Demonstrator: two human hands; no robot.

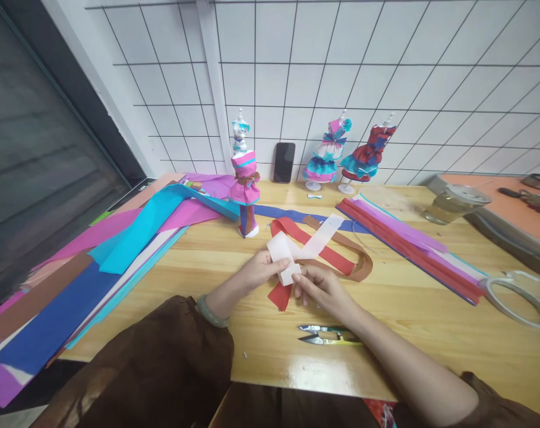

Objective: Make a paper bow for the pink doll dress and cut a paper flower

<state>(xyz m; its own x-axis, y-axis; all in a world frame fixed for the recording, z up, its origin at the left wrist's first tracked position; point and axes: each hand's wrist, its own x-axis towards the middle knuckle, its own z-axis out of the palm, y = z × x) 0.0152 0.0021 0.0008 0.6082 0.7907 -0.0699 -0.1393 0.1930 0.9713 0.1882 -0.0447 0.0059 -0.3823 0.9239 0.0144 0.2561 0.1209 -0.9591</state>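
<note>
Between my hands is a white strip of crepe-like material (316, 241), looped over on itself above the table's middle. My left hand (263, 270) pinches the strip's folded part, thumb on top. At the strip's short end my right hand (316, 284) grips it between thumb and fingers. A red strip (336, 260) and a brown strip (363, 268) lie curled on the table just behind, and part of the red one shows below my hands. Thread snips (327, 336) rest on the wood in front of my right hand.
Long coloured strips (73, 303) are piled at left, with more strips (412, 249) at right. Small dressed mannequins (245, 184) stand behind, beside a phone (284, 162) leaning on the tiled wall. A tape roll (517, 303) and a glass cup (457, 204) are at right.
</note>
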